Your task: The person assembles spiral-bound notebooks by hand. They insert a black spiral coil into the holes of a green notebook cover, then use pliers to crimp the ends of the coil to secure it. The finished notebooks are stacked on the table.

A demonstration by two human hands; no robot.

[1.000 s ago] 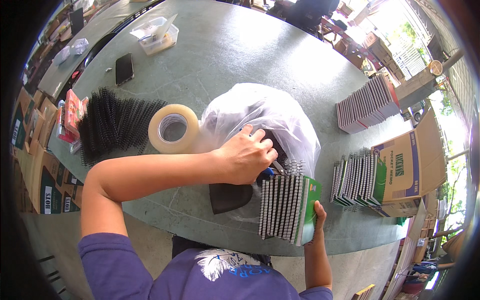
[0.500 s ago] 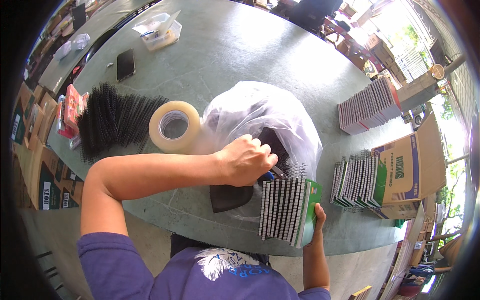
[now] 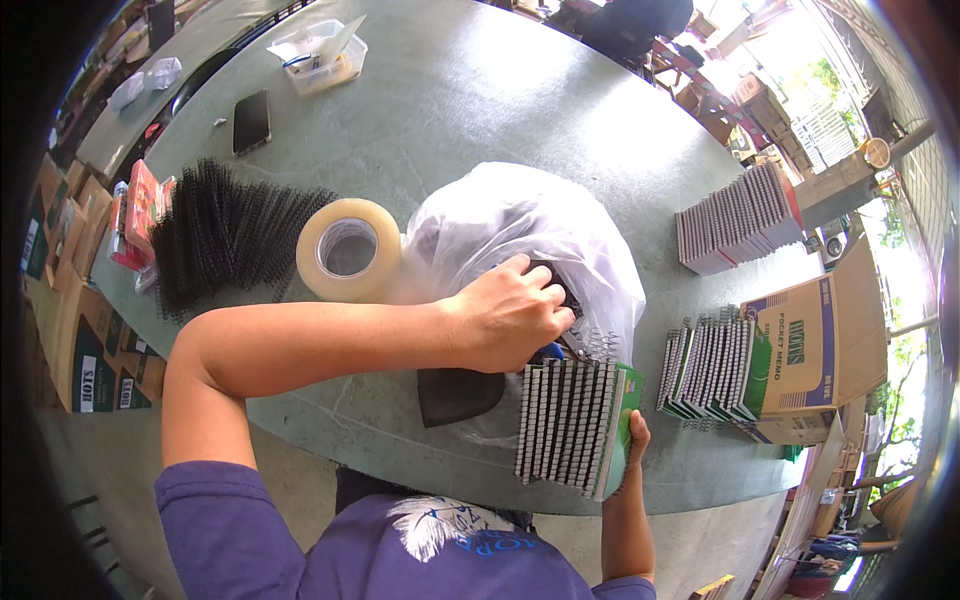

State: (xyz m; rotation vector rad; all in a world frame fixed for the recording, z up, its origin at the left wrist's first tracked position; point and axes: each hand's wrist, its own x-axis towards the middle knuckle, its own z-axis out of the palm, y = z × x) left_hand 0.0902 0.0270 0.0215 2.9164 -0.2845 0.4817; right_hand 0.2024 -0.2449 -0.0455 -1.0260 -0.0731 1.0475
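My left hand (image 3: 515,318) is closed around blue-handled pliers (image 3: 551,351); most of the tool is hidden under the fingers. The metal jaws are at the loose wire coil ends (image 3: 601,346) that stick up from a stack of small spiral notebooks (image 3: 565,425). This stack stands with its bound spines turned toward me and a green cover on its right side. Gripping the stack from the right is my right hand (image 3: 637,440), its thumb on the green cover and its other fingers hidden. Just behind is a translucent white plastic bag (image 3: 530,205) with dark contents.
A clear tape roll (image 3: 312,265) and a heap of black wire coils (image 3: 225,240) lie left. Farther off are a phone (image 3: 251,123) and a plastic tub (image 3: 340,72). To the right stand notebook stacks (image 3: 735,220) and an open carton (image 3: 815,340). A black flap (image 3: 455,397) lies nearby.
My left hand has shifted slightly right along the coil ends with the pliers. My right hand still grips the notebook stack, which has barely moved.
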